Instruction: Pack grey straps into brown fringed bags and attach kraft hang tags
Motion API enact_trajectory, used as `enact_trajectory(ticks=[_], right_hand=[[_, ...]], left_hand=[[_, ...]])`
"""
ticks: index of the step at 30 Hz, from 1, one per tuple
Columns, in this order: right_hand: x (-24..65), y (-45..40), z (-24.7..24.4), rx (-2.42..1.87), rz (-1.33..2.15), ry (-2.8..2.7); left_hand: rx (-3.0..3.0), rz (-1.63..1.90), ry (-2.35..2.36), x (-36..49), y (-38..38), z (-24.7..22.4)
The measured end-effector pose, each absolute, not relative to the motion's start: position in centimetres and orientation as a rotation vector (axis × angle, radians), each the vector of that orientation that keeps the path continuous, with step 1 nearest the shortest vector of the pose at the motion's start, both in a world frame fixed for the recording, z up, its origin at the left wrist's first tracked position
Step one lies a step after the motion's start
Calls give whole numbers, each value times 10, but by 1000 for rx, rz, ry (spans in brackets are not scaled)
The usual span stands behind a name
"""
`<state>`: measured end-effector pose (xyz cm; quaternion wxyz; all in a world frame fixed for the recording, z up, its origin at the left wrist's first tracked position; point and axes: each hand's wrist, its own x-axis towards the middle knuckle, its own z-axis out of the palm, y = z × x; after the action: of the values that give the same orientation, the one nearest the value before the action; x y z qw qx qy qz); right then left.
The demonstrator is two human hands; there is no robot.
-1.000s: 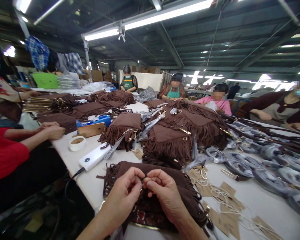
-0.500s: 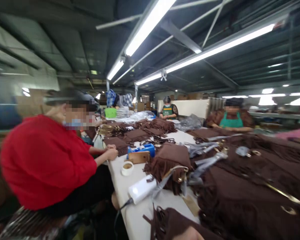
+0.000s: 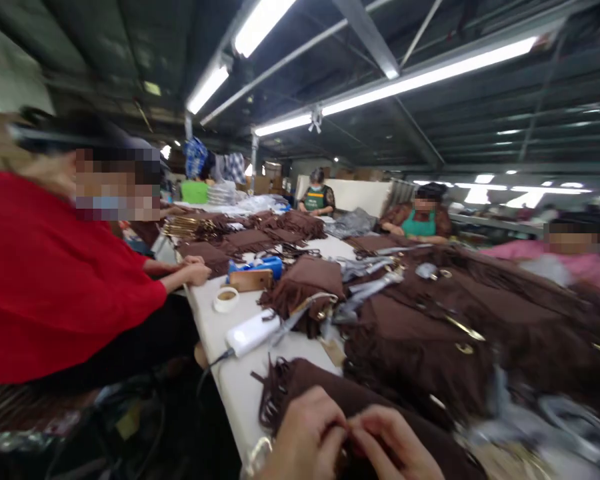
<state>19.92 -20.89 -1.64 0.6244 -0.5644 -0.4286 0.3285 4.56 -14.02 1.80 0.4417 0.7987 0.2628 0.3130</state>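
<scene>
At the bottom of the view my left hand (image 3: pixel 307 430) and my right hand (image 3: pixel 393 440) come together, fingertips nearly touching. Both are closed in a pinch, and whatever small thing sits between the fingers is too hidden to name. Behind and beneath them lies a dark brown fringed bag (image 3: pixel 325 383), its fringe spilling leftward onto the white table (image 3: pixel 235 393). Close beyond it is a white plastic device (image 3: pixel 253 332) with a black cord. A second brown fringed bag (image 3: pixel 305 280) rests further back, with a grey-wrapped strap and gold hardware.
A pile of brown bags (image 3: pixel 420 327) with gold clasps covers the right side. A tape roll (image 3: pixel 226 300), a phone (image 3: pixel 251 280) and a blue tape dispenser (image 3: pixel 267 267) stand near the left edge. A co-worker in red (image 3: pixel 65 280) sits at left; others sit across.
The camera view has shifted right and a little down. Both my hands now show over the near bag, where only part of one hand showed before. A person in pink has come further into view.
</scene>
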Motion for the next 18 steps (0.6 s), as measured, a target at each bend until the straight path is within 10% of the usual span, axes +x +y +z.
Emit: enact_trajectory(ticks=[18], right_hand=[[185,-222,-6,-1399,455,-1162]], left_hand=[[2227,656,683,48,-140,24]])
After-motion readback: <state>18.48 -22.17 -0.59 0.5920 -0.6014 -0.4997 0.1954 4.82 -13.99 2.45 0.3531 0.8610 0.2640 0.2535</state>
